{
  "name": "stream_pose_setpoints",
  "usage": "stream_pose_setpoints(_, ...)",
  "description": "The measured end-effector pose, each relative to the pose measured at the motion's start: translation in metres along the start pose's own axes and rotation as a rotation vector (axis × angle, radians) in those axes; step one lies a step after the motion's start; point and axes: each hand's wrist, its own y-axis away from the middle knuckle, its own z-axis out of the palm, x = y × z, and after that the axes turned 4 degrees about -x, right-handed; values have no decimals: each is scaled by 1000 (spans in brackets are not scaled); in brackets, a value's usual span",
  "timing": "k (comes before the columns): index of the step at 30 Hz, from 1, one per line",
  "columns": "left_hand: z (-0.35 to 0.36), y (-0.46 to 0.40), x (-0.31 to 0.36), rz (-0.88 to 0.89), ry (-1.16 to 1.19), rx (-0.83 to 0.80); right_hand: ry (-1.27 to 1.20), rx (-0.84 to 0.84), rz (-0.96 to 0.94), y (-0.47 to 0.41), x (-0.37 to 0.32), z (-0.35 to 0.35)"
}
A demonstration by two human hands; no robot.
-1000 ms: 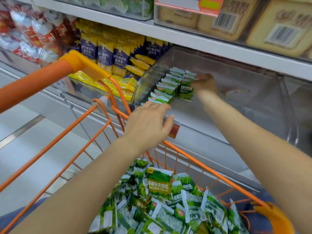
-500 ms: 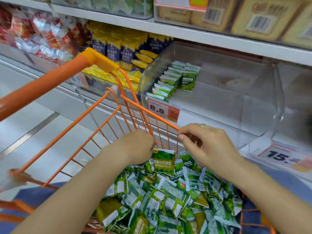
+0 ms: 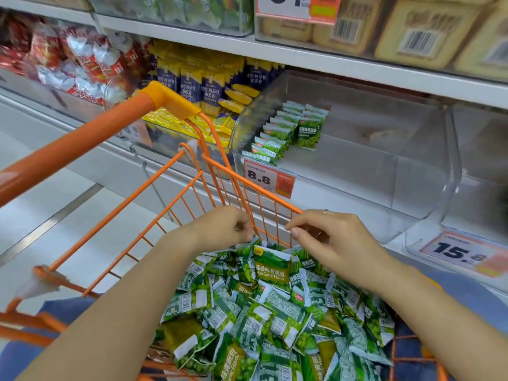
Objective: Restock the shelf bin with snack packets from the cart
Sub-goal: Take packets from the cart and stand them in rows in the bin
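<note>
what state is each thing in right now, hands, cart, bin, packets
left hand: fingers curled, over the cart's packets
right hand: fingers curled above the pile
cart: heaped with green packets
shelf bin: mostly bare, one row of packets at its left

Cart (image 3: 154,221) showing orange-coated metal wire, snack packets (image 3: 272,270) gleaming as glossy crinkled plastic film, shelf bin (image 3: 412,188) looking clear smooth plastic, price tag (image 3: 268,178) appearing printed paper

Green snack packets (image 3: 275,320) are lying heaped in the orange wire cart (image 3: 176,193); a short row of the same packets (image 3: 283,130) is standing upright at the left of the clear shelf bin (image 3: 412,166).
</note>
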Motion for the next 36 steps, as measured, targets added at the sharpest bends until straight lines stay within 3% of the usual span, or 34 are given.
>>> stream_pose_setpoints(6,19,-6,-3,-86,-249,-127,62,-48,-16,0,-3,0)
stream_pose_setpoints(9,8,0,1,-71,-199,-99,26,-60,11,2,-3,0)
stream_pose_setpoints(13,-27,25,22,62,87,-102,-74,-81,21,2,-5,-3)
stream_pose_setpoints(16,-39,45,50,215,420,-98,67,-94,-17,2,-7,-2)
stream_pose_setpoints(18,-41,49,65,266,495,-33,100,-64,-35,3,-9,-2)
stream_pose_setpoints(22,-39,44,84,274,625,151,-249,20,41,-1,-8,-8)
stream_pose_setpoints(25,-37,41,86,239,757,138,-427,67,92,-1,-7,-12)
stream_pose_setpoints(33,-46,18,96,227,700,265,-712,67,236,-11,-4,-22)
stream_pose_setpoints(35,-52,7,97,246,548,408,-703,108,284,-20,-3,-30)
stream_pose_setpoints(36,-53,-2,93,235,358,533,-715,171,325,-26,0,-34)
